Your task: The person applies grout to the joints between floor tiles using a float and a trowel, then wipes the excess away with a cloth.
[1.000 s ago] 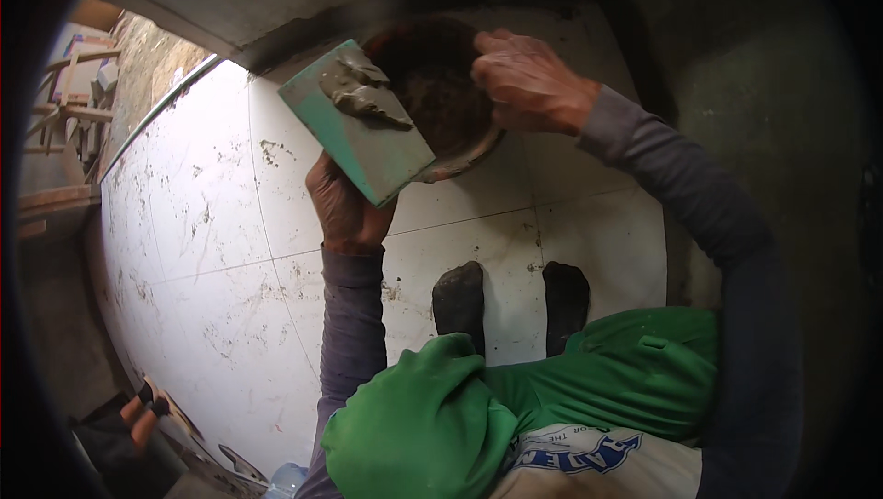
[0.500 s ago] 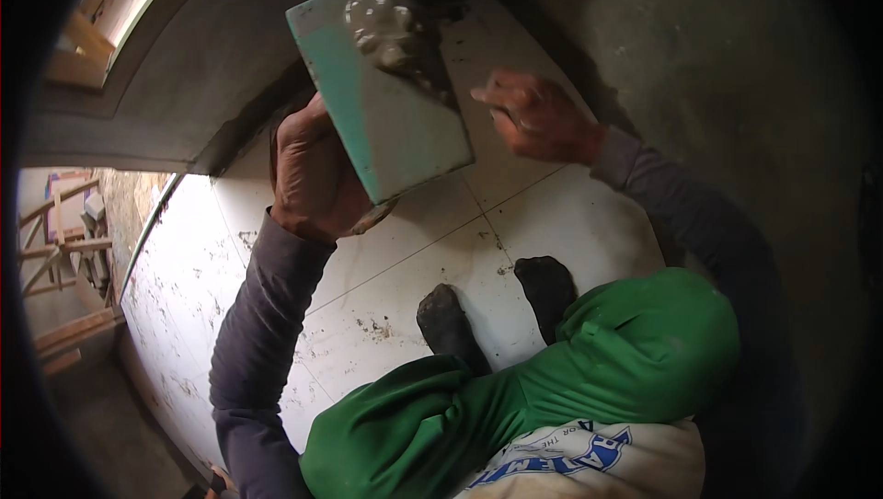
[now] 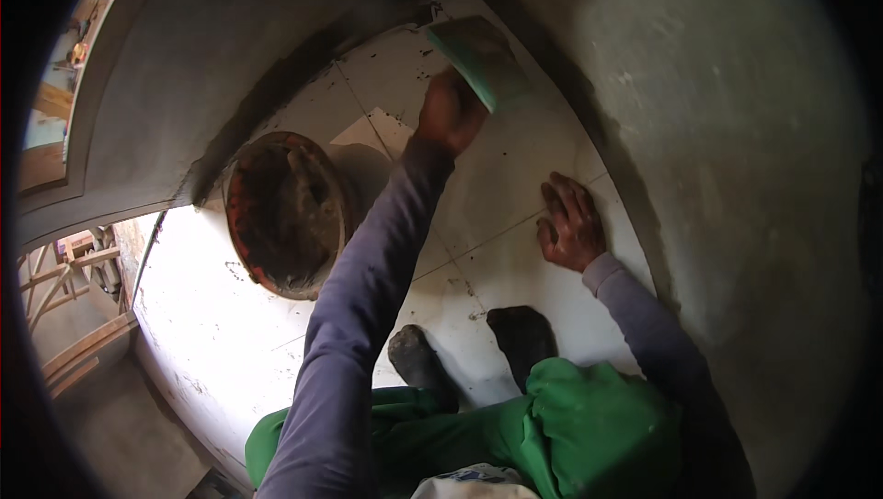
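My left arm reaches out to the far end of the floor. The left hand (image 3: 449,114) grips a rectangular tile piece (image 3: 464,48) by its near edge, holding it tilted. Its pale green face is partly visible; the far part is dark and smeared by motion. Whether the grey mortar lump is still on it, I cannot tell. My right hand (image 3: 574,223) is at the white tiled floor near the right wall, fingers a little bent and apart, with nothing in it.
A round bucket (image 3: 241,223) with grey mortar inside stands left of my left forearm. Beside it lies a white tile offcut (image 3: 379,131). Grey plastered walls (image 3: 727,177) meet at the far corner. My dark-covered feet (image 3: 521,343) are on the floor (image 3: 497,191).
My left hand has carried the tile piece away toward the far corner and tilted it. My right hand has dropped from beside the tile to the floor. The bucket has come into view.
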Tool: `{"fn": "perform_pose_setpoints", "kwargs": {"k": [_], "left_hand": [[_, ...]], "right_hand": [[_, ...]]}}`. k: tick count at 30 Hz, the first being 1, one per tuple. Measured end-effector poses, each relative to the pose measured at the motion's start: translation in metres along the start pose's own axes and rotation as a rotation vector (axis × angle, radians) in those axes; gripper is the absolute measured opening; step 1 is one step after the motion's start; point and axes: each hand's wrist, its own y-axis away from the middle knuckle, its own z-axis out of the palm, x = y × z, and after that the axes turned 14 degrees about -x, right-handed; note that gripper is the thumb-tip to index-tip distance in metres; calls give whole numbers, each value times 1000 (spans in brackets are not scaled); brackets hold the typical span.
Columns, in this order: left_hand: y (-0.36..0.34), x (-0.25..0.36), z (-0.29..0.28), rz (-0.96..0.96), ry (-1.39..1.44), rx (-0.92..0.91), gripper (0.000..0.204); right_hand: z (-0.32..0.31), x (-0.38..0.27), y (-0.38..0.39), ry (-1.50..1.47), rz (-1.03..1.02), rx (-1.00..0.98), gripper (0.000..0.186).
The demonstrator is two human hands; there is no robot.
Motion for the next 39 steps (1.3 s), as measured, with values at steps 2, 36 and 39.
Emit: {"fn": "perform_pose_setpoints", "kwargs": {"k": [2, 36, 39], "left_hand": [[-41, -1, -42, 79, 82, -31, 33], [-169, 33, -74, 378, -1406, 511, 29], [-135, -10, -65, 192, -1295, 473, 28]], "right_hand": [[1, 5, 1, 34, 16, -44, 62], [6, 11, -8, 18, 73, -166, 64], [8, 15, -4, 13, 84, -196, 68]]}}
